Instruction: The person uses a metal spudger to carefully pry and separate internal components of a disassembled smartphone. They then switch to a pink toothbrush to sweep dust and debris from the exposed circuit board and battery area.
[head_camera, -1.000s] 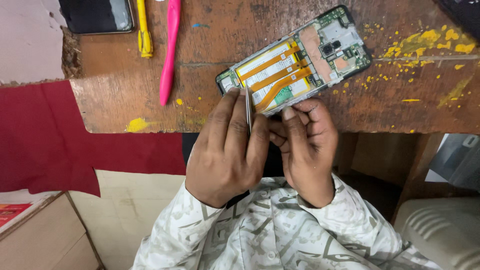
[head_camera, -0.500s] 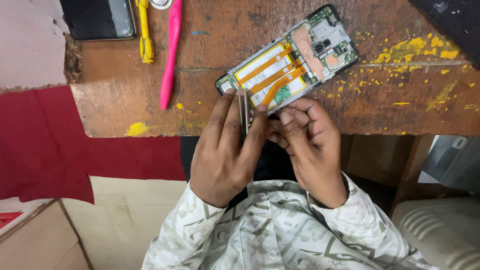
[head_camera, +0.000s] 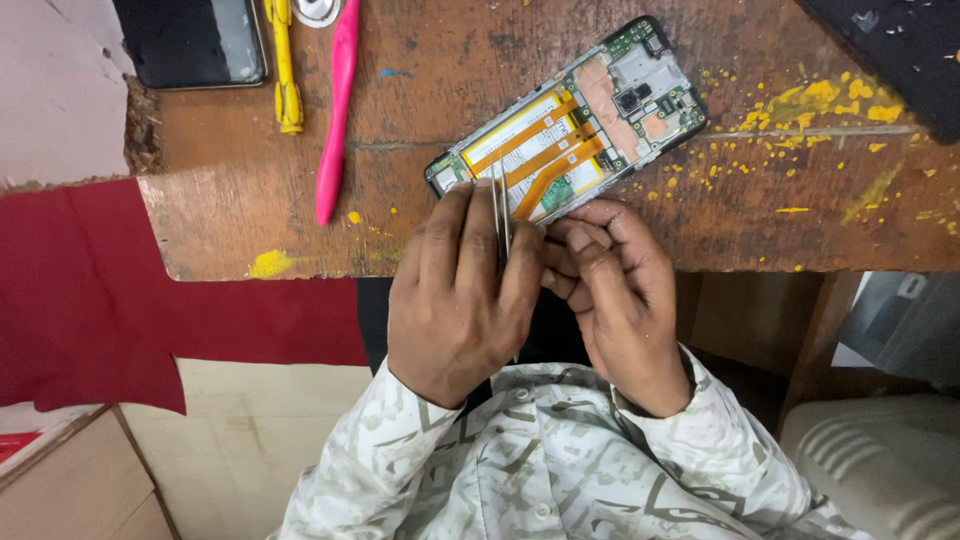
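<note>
The opened phone (head_camera: 568, 118) lies on the counter (head_camera: 420, 215) just beyond my fingers, its long axis slanting up to the right. My left hand (head_camera: 460, 290) pinches tweezers (head_camera: 502, 212) at its near-left end; my right hand (head_camera: 620, 290) steadies its near edge, fingers curled together.

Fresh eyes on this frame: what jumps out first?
The opened phone, back cover off with orange flex strips showing, lying at a slant near the front edge of the worn wooden table. Just below it, the left hand holds metal tweezers at the phone's lower end, the right hand touching its edge. A pink tool lies at upper left.
</note>
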